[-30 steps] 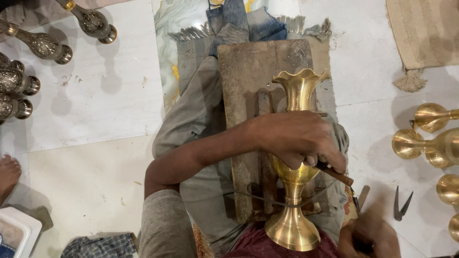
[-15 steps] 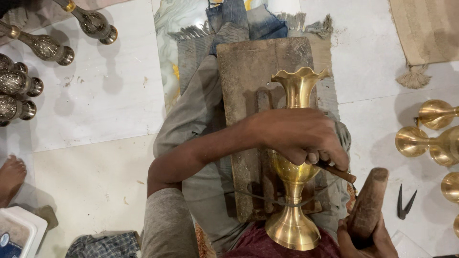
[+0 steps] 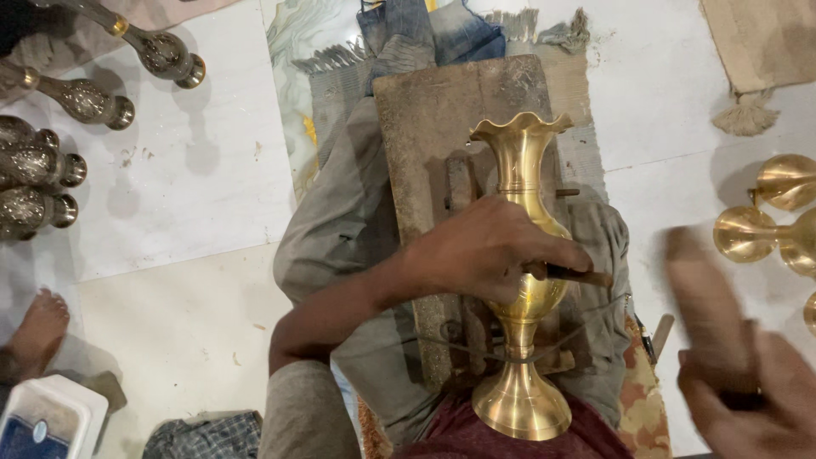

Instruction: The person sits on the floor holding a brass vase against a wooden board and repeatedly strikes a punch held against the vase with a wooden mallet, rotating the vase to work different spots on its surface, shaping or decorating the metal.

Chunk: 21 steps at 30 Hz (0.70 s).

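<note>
My left hand [image 3: 497, 251] wraps a thin chisel [image 3: 578, 274] against the belly of the brass vase [image 3: 520, 280] lying on the wooden board [image 3: 433, 110] across my lap. My right hand [image 3: 752, 399] grips a blurred wooden mallet [image 3: 705, 297] beside it.

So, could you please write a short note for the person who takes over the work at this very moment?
Left hand: presses a thin dark metal tool against the belly of the tall golden brass vase with a wavy rim.
Right hand: raised at the right, gripping a brown wooden mallet, which is blurred.
The vase lies on a worn wooden board over the lap, foot toward the person.
Done: no marks can be seen on the vase.
Left: the polished surface looks plain.
</note>
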{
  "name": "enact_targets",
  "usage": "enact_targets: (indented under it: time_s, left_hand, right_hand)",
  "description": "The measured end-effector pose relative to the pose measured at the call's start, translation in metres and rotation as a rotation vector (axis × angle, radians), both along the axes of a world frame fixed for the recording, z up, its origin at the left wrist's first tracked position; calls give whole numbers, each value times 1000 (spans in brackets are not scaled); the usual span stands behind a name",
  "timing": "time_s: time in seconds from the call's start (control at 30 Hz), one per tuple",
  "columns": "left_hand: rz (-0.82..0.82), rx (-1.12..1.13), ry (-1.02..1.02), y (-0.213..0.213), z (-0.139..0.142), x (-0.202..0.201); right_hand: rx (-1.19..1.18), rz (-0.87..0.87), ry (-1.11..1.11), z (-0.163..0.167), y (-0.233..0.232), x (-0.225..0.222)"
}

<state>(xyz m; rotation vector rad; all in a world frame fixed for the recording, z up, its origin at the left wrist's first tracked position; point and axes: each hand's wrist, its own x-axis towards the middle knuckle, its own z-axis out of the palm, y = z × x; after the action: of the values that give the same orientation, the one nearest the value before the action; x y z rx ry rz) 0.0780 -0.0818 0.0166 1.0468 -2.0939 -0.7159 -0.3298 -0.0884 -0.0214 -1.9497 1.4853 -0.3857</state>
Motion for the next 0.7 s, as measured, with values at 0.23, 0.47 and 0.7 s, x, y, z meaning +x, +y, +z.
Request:
enact_targets:
  time_s: [0.23, 0.47, 0.7]
  left_hand:
    - [463, -13, 283, 54, 0, -16]
    - [896, 20, 499, 67, 1, -47]
    - [1019, -63, 381, 72, 7, -53]
  right_hand:
    - [-221, 550, 136, 32, -95, 32]
    - [-34, 437, 141, 85, -98, 118]
    - [-13, 693, -32, 158, -99, 192]
